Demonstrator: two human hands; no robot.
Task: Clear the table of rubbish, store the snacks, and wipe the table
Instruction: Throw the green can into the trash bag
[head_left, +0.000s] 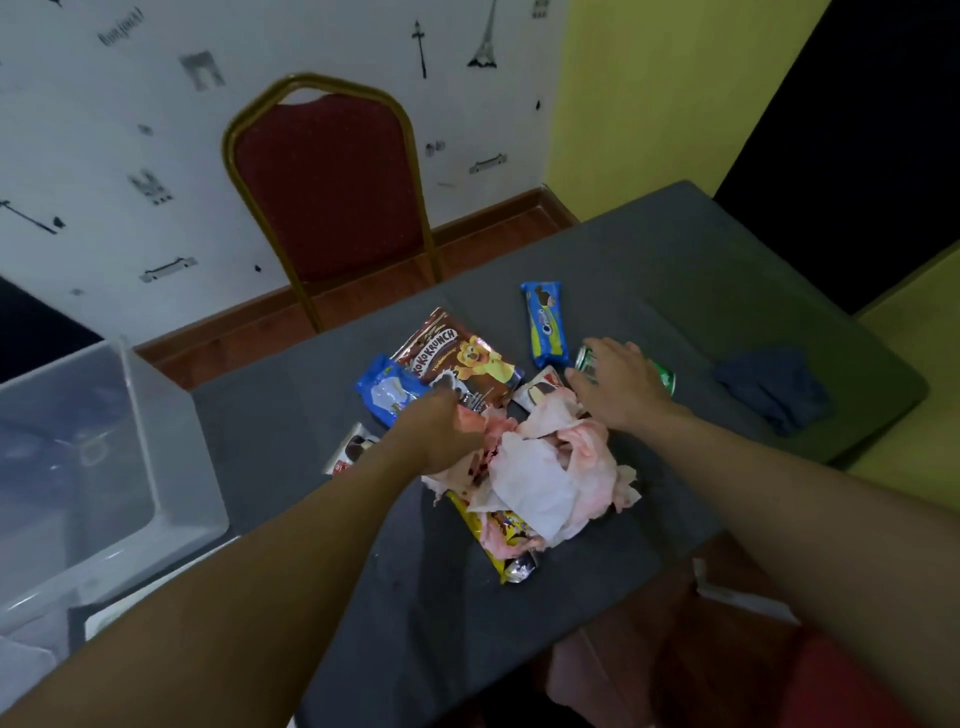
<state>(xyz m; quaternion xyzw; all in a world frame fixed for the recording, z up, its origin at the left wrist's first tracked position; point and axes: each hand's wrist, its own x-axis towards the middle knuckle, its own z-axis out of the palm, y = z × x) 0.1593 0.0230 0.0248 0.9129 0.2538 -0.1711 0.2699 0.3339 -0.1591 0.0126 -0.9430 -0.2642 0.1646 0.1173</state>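
A heap of crumpled pink and white tissues (545, 467) lies in the middle of the grey table (675, 260). My left hand (441, 431) reaches into its left side; its fingers are blurred and partly hidden. My right hand (618, 384) lies over a green can (665, 376) on its side, fingers curled round it. Around the heap lie a brown Koko Krunch bag (462, 358), a blue packet (387, 392), a blue biscuit pack (545, 322), a yellow wrapper (493, 540) and two small white packs (540, 392) (350, 452).
A dark blue cloth (774, 387) lies at the table's right side. A clear plastic bin (93, 467) stands left of the table. A red chair with a gold frame (327, 192) stands behind the table against the wall.
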